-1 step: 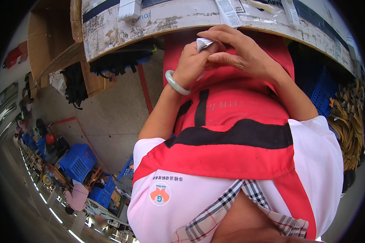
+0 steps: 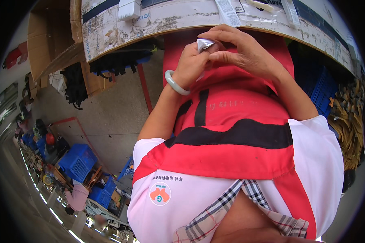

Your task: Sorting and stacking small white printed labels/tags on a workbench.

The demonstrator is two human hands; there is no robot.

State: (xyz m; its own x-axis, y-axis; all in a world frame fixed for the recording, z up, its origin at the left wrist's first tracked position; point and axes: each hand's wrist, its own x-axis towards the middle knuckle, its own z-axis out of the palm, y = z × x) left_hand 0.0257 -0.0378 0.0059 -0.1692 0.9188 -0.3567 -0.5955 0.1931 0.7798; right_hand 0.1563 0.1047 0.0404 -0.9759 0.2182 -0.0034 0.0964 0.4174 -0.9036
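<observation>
My left hand [image 2: 192,60], with a pale bangle [image 2: 176,83] at its wrist, is closed round a small stack of white paper slips [image 2: 205,43]. The slips' edges fan out above the fist. My right hand [image 2: 245,50] arches over from the right, its thumb and fingers apart around the left hand's fingers. Its foremost fingertips lie at the stack's far edge; whether they grip a slip is hidden. Both hands are in front of my red apron [image 2: 231,154], just below the edge of the worktable [image 2: 158,30].
On the worktable lie a white paper stack [image 2: 129,9], a printed strip [image 2: 228,13] and another white strip [image 2: 290,13]. An open cardboard box [image 2: 50,36] stands at the left. Blue crates [image 2: 78,162] and a person in pink [image 2: 77,197] are farther off, lower left.
The slips in my left hand have tilted and fanned slightly. My right thumb and fingers have shifted a little to the right; the arms have barely moved.
</observation>
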